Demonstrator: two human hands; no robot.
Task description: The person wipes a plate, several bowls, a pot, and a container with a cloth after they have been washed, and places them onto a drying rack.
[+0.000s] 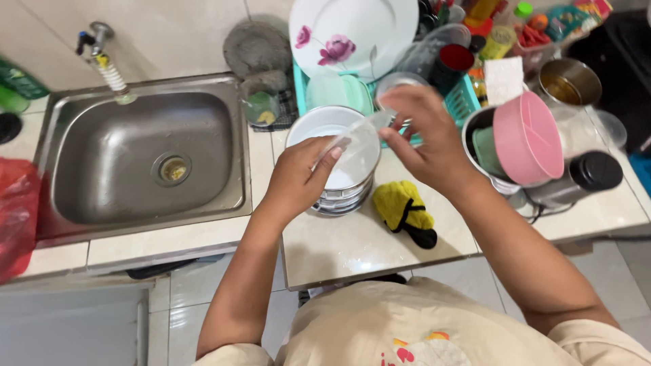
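**Over the counter beside the sink: two hands on a clear strip**

Left of the counter, the steel sink [135, 159] takes up the most room, its basin bare around the drain and a tap above its far rim. Behind the hands, a turquoise dish rack [461, 102] holds a large white plate with pink flowers [352, 30], standing on edge. To the right, a pink divided dish [527, 139] leans tilted inside a metal pot, with a black-lidded steel jug just beside it. A stack of white bowls [332, 159] sits on the pale counter directly under the hands, and a yellow cloth with a black strap [405, 211] lies just right of the stack.

Smallest is the clear thin strip [352, 132], glassy and nearly see-through, so the bowl shows through it. Its long axis runs diagonally, from the lower left near the left hand up to the upper right at the right hand. It is held in the air above the bowls.

The left hand [295, 179] has its fingers curled closed around the lower end. The right hand [424, 139] pinches the upper end between thumb and fingertips.

What the strip is made of is hard to make out, and its edges blur against the white bowl. The rack's far contents are cut off by the frame's top edge.
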